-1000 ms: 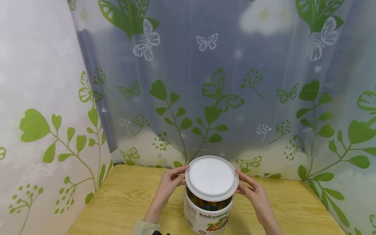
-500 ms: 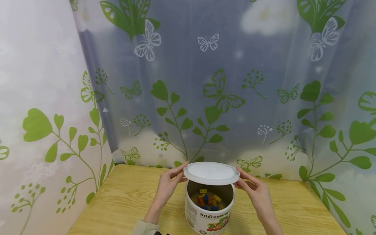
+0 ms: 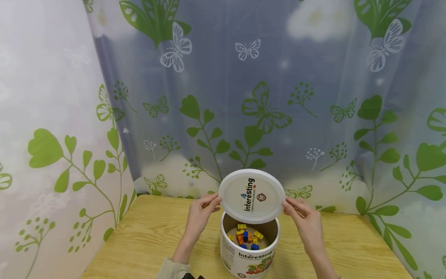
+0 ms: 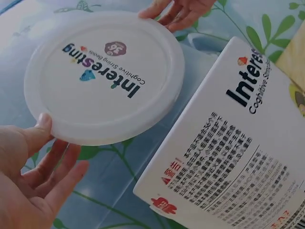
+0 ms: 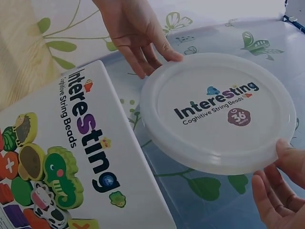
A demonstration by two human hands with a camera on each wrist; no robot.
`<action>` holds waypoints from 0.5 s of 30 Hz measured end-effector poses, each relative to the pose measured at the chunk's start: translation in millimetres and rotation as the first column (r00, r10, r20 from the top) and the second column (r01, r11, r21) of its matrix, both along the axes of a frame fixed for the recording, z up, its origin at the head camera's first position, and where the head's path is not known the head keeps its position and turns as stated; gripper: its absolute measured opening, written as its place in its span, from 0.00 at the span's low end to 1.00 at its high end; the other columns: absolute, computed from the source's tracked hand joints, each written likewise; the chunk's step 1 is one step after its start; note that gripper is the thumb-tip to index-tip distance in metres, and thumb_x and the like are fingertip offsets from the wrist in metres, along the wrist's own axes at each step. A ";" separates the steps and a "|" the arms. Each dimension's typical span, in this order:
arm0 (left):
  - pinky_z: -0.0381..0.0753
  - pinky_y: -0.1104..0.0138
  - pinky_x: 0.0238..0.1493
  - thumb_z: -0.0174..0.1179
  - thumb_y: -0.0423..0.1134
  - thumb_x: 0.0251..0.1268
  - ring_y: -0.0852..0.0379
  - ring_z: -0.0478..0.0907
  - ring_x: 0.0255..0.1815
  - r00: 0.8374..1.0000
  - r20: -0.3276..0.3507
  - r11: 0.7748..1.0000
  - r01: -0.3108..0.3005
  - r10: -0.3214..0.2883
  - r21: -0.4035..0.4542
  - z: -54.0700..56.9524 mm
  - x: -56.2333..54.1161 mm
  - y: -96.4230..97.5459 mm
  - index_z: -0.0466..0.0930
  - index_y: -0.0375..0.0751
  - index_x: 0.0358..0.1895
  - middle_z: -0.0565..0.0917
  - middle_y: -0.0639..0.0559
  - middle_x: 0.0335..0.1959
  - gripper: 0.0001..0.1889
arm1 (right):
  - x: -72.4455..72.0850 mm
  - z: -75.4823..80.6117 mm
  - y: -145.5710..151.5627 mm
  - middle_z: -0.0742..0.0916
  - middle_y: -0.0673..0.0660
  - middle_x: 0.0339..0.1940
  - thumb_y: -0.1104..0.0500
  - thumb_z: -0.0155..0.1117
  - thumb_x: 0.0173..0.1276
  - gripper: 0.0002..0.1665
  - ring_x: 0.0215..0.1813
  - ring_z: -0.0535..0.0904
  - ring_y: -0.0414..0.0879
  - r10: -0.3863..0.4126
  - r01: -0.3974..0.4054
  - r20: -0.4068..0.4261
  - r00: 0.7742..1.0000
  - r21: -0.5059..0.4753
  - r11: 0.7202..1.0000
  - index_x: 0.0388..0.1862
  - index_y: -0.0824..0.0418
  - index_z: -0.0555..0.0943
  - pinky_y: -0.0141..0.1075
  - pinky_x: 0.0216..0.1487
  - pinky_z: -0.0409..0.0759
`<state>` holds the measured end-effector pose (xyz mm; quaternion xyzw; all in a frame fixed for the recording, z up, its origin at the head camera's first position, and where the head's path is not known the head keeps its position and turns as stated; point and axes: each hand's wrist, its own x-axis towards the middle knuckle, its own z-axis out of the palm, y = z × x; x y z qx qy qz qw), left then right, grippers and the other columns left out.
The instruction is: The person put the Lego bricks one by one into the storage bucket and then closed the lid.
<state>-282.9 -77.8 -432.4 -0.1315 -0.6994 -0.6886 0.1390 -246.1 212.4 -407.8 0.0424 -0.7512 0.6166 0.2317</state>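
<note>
A round white lid (image 3: 232, 197) printed "Interesting" is held up and tilted above a white bucket (image 3: 231, 257), its printed face toward the head camera. My left hand (image 3: 201, 215) pinches the lid's left edge between thumb and fingers. On the opposite edge, my right hand (image 3: 306, 223) pinches it the same way. Below, the bucket stands upright with its mouth uncovered, and several yellow, blue and orange building blocks (image 3: 245, 235) lie on its bottom. The left wrist view shows the lid (image 4: 102, 107) apart from the bucket wall (image 4: 200, 157); the right wrist view shows this too.
The bucket stands on a wood-grain table (image 3: 150, 232). Behind it hangs a bluish curtain (image 3: 216, 77) printed with leaves and butterflies, close to the table's back edge. A pale printed sheet (image 3: 45, 97) covers the left side.
Both hands have turned the lid over: its plain underside showed before, then it was nearly edge-on, and now the printed face shows. More of the bucket's inside is visible. The bucket stays in place.
</note>
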 end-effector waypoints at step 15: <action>0.89 0.66 0.38 0.66 0.37 0.69 0.56 0.86 0.37 0.981 0.187 0.996 0.045 -0.058 0.075 -6.2 5.6 1.3 0.82 0.32 0.61 0.84 0.36 0.52 0.20 | -6.4 -11.6 3.6 0.85 0.58 0.53 0.57 0.70 0.70 0.28 0.37 0.86 0.38 0.097 -0.077 0.233 0.968 -0.094 0.993 0.66 0.66 0.78 0.33 0.44 0.87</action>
